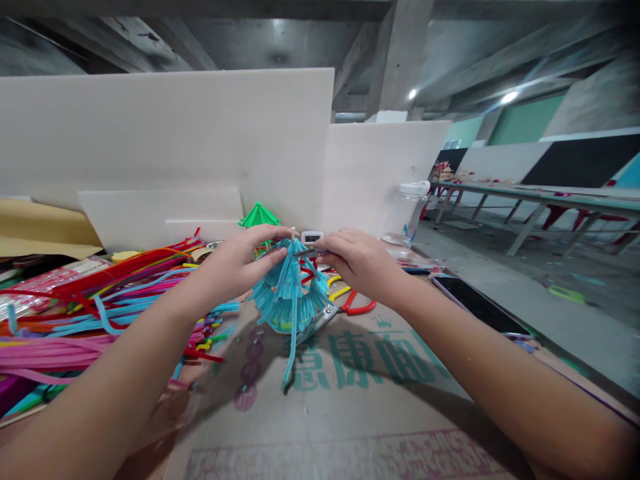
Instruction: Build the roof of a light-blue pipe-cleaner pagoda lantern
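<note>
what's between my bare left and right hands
In the head view: a pleated blue fuzzy cone, a slim grey tool and, farther back, a small white rectangular display.

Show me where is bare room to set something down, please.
Printed cardboard is free between the left arm and right arm, nearer than the blue model. Crowded: the left side, with colourful fuzzy sticks, and beside the model, with red-handled tool.

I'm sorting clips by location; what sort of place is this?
Probably a craft workspace in a bare concrete hall: bundles of colourful pipe cleaners lie beside the blue fringed craft piece, another long table stands farther off at right, and concrete beams cross overhead.
</note>
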Motion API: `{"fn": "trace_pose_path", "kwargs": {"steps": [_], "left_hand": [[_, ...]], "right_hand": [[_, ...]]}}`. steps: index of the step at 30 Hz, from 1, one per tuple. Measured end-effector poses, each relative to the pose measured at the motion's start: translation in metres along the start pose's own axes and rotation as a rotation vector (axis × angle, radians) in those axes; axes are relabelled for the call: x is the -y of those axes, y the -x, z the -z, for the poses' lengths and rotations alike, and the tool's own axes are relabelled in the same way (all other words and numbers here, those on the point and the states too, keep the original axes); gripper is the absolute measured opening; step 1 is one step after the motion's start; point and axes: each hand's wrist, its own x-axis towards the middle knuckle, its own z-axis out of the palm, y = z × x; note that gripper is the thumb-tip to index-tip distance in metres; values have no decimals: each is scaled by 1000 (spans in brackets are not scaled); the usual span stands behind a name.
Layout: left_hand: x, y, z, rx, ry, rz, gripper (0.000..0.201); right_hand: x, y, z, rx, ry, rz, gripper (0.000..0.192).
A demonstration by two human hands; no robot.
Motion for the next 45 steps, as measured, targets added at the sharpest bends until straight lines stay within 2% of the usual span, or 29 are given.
{"fn": "trace_pose_path", "kwargs": {"steps": [8, 13, 20, 23, 25, 29, 31, 35, 40, 45], "left_hand": [[2, 1, -1, 3, 17, 35, 38], [2, 0, 0, 5, 21, 82, 39], [11, -2, 0, -22, 11, 200, 44], [18, -2, 0, -30, 29, 206, 44], [22, -2, -2, -50, 18, 184, 42], [29, -3, -7, -87, 50, 151, 36], [30, -3, -8, -89, 76, 151, 34], [31, -2, -6, -77, 81, 167, 35], [35, -3, -7, -57, 141, 134, 50], [30, -2, -5, -35, 164, 153, 44]], "right_hand": [[1, 0, 1, -57, 8, 21, 20], [0, 1, 0, 0, 37, 11, 21], [-13, 1, 6, -44, 25, -223, 25], [-30, 6, 2, 23, 35, -347, 27], [-42, 11, -4, 113, 39, -418, 29], [-62, 26, -23, 342, 11, -487, 32], [-70, 35, -32, 410, -6, -501, 32], [-80, 49, -46, 467, -14, -524, 32], [-86, 59, -61, 512, -38, -522, 30], [-92, 65, -73, 534, -37, -511, 38]]}}
